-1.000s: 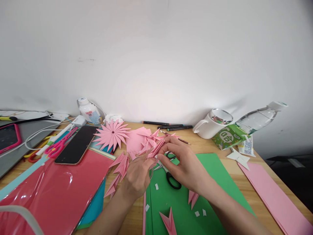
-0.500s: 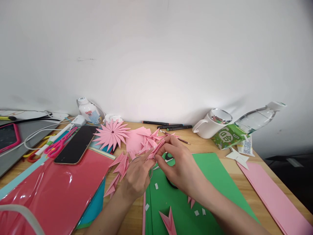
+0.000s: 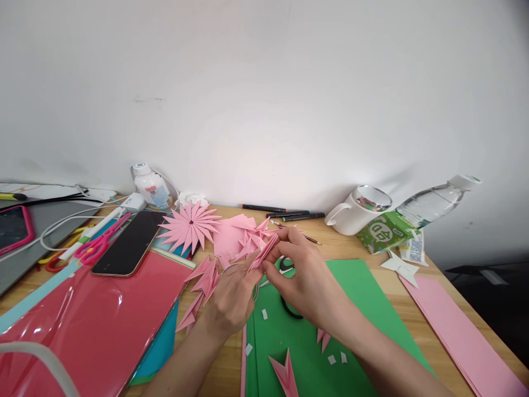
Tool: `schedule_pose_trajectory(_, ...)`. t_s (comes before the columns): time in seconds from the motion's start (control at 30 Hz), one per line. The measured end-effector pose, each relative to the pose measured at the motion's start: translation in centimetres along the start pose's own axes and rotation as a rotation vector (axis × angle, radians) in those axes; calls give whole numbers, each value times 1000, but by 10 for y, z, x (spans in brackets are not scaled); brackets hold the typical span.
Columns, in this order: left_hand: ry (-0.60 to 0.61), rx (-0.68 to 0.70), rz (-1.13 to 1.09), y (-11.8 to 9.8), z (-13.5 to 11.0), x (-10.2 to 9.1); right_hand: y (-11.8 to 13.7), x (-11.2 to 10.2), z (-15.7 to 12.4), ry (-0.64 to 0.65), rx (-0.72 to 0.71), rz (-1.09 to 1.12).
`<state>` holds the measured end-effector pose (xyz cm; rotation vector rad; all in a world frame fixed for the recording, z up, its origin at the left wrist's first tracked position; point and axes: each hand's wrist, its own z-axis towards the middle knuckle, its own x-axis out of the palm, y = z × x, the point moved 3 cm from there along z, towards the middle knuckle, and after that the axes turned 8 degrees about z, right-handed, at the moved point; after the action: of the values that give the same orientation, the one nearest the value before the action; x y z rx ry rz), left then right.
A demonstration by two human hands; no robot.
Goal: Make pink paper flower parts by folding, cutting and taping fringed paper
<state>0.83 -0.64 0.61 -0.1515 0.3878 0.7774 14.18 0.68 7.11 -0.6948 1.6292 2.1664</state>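
The right hand (image 3: 305, 271) has shifted, hiding the scissors (image 3: 290, 313) more, its fingers (image 3: 288, 251) and the left hand (image 3: 231, 295) pinching folded pink paper (image 3: 264, 253).

White charger (image 3: 134, 203) reads "45W", it seems.

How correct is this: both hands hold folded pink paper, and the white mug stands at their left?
Not fully: the left hand and right hand do hold folded pink paper, but the head view shows the white mug to their right, not left.
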Motion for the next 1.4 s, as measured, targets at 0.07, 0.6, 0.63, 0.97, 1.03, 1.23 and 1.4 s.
schedule_pose_trajectory(0.07,-2,8,5,0,-1,0,1,-1,1,24,14,-32)
schedule_pose_trajectory(0.6,26,3,-91,-5,1,-4,1,-15,-5,29,119,-162)
schedule_pose_trajectory(0.63,8,-5,-99,-5,3,-5,-1,-16,-5,17,123,-141)
schedule_pose_trajectory(0.97,52,-338,-279,-1,13,-7,3,-13,-20,-246,-579,-216)
schedule_pose_trajectory(1.03,75,-380,-309,0,13,-7,1,-12,-22,-234,-663,-261)
schedule_pose_trajectory(1.23,88,-349,-303,0,16,-8,-6,-13,-23,-168,-702,-387)
schedule_pose_trajectory(1.4,116,-294,-291,-1,12,-6,-9,-13,-21,-61,-693,-419)
